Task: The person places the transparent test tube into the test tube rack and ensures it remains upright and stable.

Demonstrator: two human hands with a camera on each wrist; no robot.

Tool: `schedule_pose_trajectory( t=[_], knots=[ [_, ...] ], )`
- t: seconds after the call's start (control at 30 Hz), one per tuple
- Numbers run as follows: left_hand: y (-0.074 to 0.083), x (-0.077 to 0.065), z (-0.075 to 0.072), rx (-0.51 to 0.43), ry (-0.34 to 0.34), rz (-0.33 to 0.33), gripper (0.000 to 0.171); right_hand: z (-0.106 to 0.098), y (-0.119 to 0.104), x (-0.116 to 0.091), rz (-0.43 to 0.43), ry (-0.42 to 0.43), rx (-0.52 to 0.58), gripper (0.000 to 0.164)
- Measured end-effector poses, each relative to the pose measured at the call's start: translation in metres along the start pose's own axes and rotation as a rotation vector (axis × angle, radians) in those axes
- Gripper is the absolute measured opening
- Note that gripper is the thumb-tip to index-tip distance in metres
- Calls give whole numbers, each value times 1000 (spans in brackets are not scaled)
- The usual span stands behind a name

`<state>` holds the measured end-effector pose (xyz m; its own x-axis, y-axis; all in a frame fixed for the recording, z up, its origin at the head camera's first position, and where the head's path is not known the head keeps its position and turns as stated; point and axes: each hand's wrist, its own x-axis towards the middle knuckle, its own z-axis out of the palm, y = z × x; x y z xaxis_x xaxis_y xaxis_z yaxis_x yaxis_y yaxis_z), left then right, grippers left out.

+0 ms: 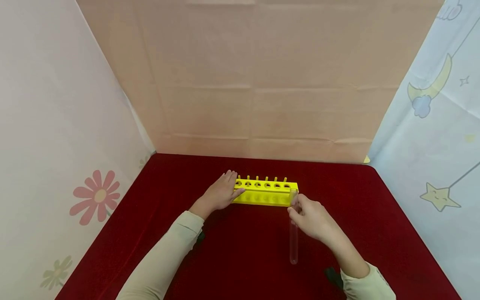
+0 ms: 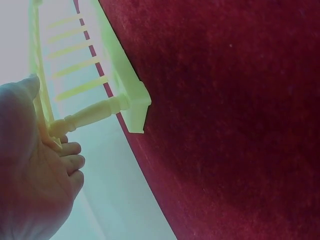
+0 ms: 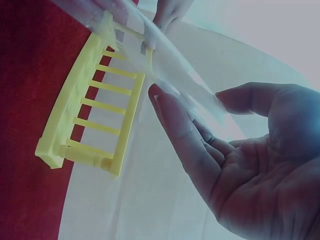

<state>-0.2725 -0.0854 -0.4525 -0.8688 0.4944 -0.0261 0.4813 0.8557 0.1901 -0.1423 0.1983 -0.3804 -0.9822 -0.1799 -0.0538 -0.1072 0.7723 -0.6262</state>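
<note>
Your left hand (image 1: 222, 191) curls round the left end of the yellow test tube rack (image 1: 262, 198), near the middle of the red-covered table (image 1: 232, 258)'s far edge; your right hand (image 1: 313, 217) pinches a clear test tube (image 1: 294, 246). A creased tan backdrop (image 1: 255, 83) stands behind, printed white sheets (image 1: 48, 125) either side.

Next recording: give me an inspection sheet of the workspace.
Surface: dark red cloth.
Job's things: yellow test-tube rack, upright, no tube seen in its visible holes; clear test tube, rounded end lowest in the head view.
Clutter: nothing seen.
Hands: left hand grips the rack's left end; right hand pinches the test tube.
Cables: nothing seen.
Surroundings: creased tan backdrop; flower-printed left sheet; moon-and-star-printed right sheet.
</note>
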Motion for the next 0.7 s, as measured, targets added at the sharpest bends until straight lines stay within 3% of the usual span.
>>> schedule_pose_trajectory(
  t=[0.7],
  knots=[
    [1, 1, 1, 34, 8, -3, 79, -5, -14, 10, -70, 99, -27, 19]
  ],
)
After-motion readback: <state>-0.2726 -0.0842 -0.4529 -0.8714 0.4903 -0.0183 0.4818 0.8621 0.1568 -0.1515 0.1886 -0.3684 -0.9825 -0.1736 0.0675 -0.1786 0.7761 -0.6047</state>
